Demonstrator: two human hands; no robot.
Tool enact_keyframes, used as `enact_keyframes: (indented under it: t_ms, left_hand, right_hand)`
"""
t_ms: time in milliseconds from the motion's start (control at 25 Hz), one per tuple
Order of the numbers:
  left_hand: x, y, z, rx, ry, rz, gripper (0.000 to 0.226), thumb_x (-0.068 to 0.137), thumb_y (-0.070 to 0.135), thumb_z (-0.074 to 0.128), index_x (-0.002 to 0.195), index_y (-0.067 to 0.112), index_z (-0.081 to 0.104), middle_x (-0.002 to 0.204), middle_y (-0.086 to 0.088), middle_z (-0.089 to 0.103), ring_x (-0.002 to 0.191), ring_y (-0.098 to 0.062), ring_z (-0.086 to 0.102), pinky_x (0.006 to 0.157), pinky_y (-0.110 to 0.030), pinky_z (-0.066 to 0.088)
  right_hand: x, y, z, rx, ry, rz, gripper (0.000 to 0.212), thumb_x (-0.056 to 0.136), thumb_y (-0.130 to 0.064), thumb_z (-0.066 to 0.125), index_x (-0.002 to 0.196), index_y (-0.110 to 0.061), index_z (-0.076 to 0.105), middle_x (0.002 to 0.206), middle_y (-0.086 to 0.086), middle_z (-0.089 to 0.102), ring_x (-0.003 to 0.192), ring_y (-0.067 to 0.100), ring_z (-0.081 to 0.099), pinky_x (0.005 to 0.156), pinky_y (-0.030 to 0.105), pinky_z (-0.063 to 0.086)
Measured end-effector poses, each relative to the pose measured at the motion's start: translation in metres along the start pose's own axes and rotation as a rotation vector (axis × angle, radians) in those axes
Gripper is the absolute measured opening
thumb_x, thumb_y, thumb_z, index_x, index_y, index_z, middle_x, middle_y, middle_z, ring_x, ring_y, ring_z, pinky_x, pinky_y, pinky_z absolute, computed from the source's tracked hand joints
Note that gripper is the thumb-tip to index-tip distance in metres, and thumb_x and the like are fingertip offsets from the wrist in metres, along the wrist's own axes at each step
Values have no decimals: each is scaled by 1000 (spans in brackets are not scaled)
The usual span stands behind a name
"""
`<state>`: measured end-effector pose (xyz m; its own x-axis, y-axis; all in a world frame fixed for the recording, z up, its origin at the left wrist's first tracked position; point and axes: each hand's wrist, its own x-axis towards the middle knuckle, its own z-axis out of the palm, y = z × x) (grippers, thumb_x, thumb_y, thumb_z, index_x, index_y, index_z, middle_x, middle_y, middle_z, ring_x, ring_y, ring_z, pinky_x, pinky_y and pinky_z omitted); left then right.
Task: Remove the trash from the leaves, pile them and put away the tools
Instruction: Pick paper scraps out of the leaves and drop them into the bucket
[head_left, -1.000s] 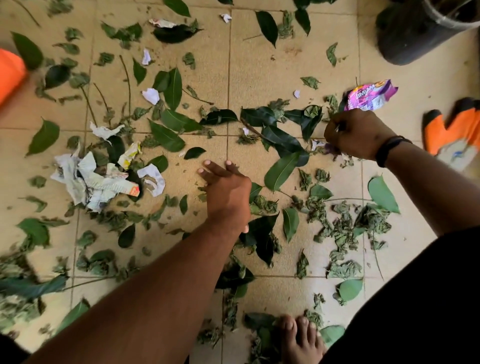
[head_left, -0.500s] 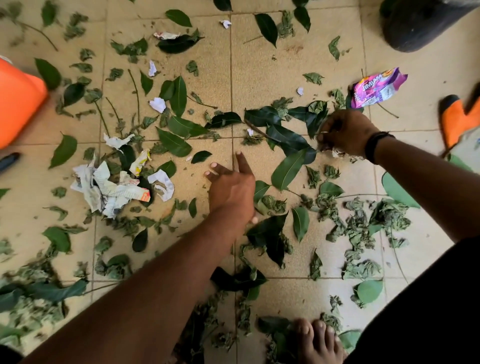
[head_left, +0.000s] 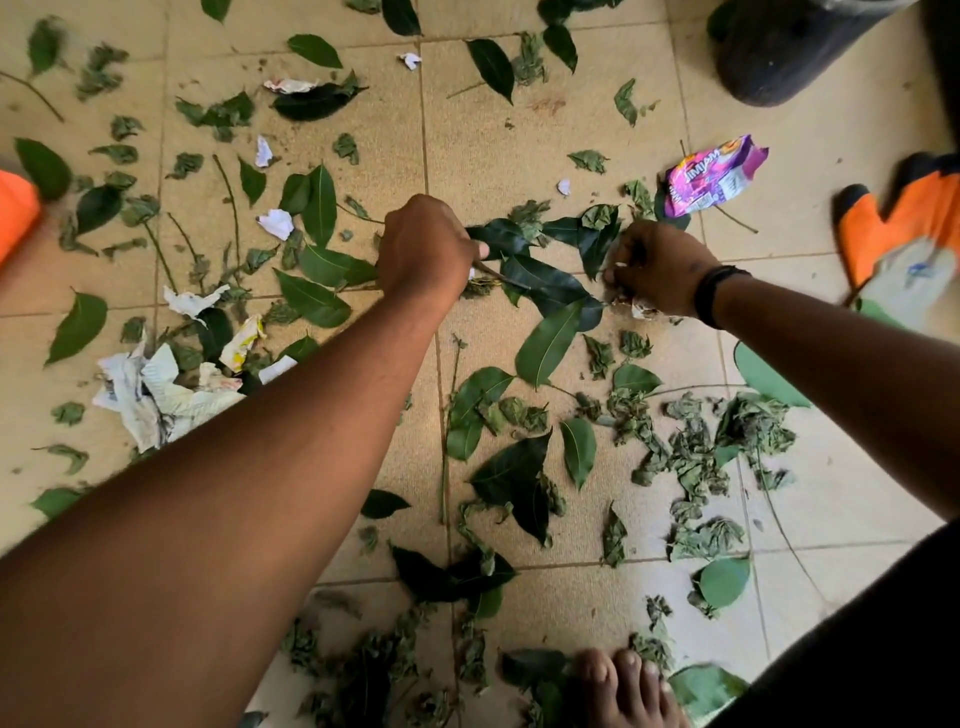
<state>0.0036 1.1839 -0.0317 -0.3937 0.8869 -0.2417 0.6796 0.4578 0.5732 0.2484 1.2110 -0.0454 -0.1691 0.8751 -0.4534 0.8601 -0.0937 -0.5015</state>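
Fingers of the left hand (head_left: 426, 249) are curled down among the leaves (head_left: 540, 283), its catch unseen; paper scraps (head_left: 641, 309) are clutched in the right hand (head_left: 657, 265). Only paper should be pinched, leaves shaken loose. The purple wrapper (head_left: 714, 174) lies just beyond.

Beige tiled floor (head_left: 545, 130), bare toes (head_left: 623, 686) at bottom edge, black wristband (head_left: 712, 293)

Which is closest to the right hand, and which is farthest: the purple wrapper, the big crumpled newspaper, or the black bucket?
From the right hand, in the head view:
1. Purple wrapper, just above the hand, nearest.
2. Black bucket, top right corner, farther up.
3. Crumpled newspaper, far across on the left, past the left arm, farthest.
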Motion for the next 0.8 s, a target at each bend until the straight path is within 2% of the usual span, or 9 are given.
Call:
enact_keyframes:
  t_ms: [120,320,400,520,680,800]
  left_hand:
    - [5,-1,11,120,-80,-6,16,76,16,88,84,16,74,88,-1,74,80,-19,71,72,-35,60]
    - [6,-11,4,91,-122,-27,35,65,15,95,90,10,71,91,-6,73,83,-22,70,76,-40,60]
    - [5,-14,2,72,-146,-7,32,66,14,94,89,9,72,90,-5,74,83,-20,69,75,-36,59]
    - [4,-19,4,63,-168,7,19,74,8,89,80,15,72,86,0,73,82,-14,69,69,-27,53]
    - [2,-17,3,-60,-196,-60,18,79,3,81,80,18,70,88,3,71,85,-11,67,72,-26,54]
    - [3,-9,-7,-155,-233,-91,17,85,3,73,88,19,72,95,3,70,81,-5,63,60,-17,46]
  right_hand:
    - [3,3,1,-15,-1,4,14,96,-12,60,93,-23,51,91,-2,59,89,22,59,66,28,44]
    - [3,5,2,-45,15,-3,11,97,-14,59,96,-22,51,92,-1,59,87,22,58,64,29,44]
    - [3,6,2,-57,16,4,11,97,-15,60,96,-22,51,89,-3,57,86,22,57,66,31,45]
    - [3,6,3,-40,13,5,14,96,-17,61,92,-25,50,85,-6,57,82,19,57,60,28,42]
    - [1,5,2,-44,22,8,16,96,-18,61,91,-27,50,83,-7,58,77,17,57,59,27,43]
    - [1,5,3,-28,17,17,12,96,-19,62,96,-25,52,87,-3,61,81,20,60,62,29,46]
